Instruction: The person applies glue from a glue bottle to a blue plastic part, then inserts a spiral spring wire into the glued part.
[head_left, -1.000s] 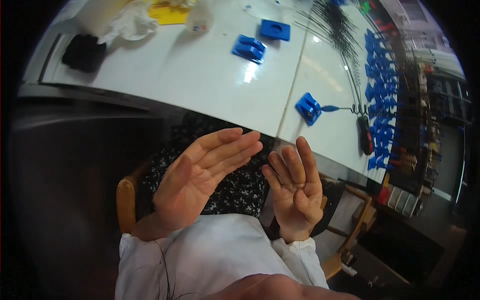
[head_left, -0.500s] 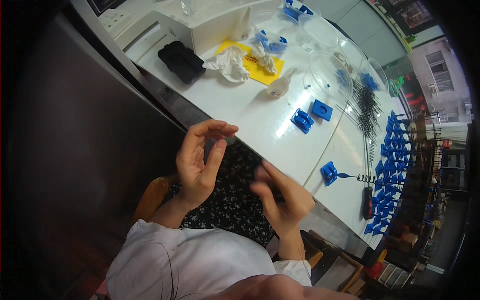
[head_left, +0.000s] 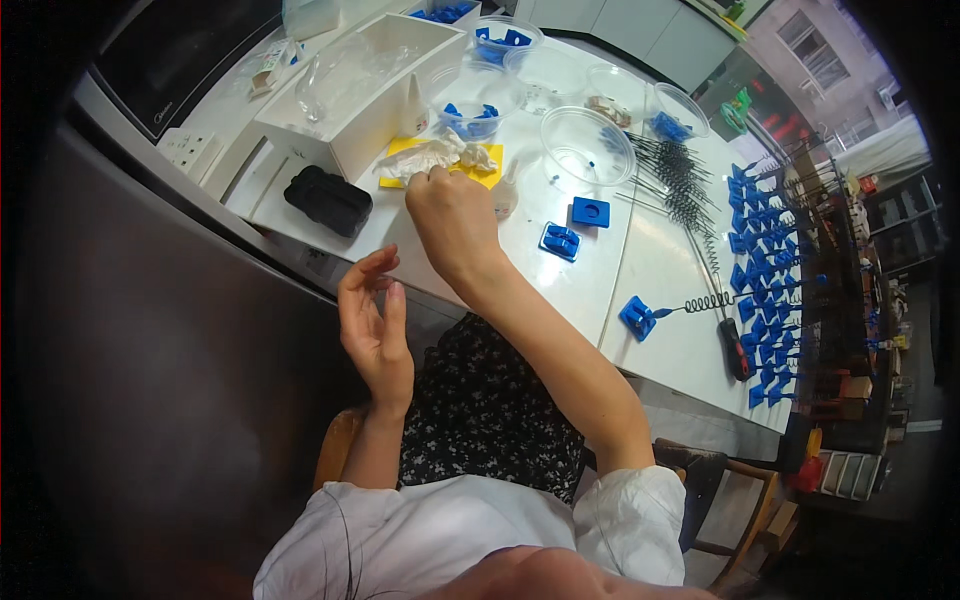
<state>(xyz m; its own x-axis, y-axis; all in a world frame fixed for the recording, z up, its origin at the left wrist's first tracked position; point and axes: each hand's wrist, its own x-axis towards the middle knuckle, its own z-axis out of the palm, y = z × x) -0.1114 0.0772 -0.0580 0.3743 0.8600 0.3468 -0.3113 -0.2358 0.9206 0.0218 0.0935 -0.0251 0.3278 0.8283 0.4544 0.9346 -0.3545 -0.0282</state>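
We are looking down on a smooth white counter (head_left: 585,300), where a crumpled white wad of tissue-like paper (head_left: 425,157) is lying across a flat yellow rectangular sheet (head_left: 490,178), to the right of a black, boxy, oblong object (head_left: 328,200) and just left of a small translucent plastic bottle (head_left: 506,198). Our right hand (head_left: 452,222) is hovering over the near side of the sheet, back upward, its fingers bending down beside the wad; its fingertips are facing away from us, so we are unable to say whether this grip is grasping paper or nothing. Our left hand (head_left: 378,335) is hanging by the counter's near edge, fingers loosely curving, its grip released and carrying nothing. We are judging the wad to be very light, soft and limp, yielding under slight pressure, hardly slippery, yet tearing readily at a thin corner. We are therefore favouring its thicker, folded middle, pinching several layers together, and are expecting the thin sheet beneath to be sliding along if pressed sideways.
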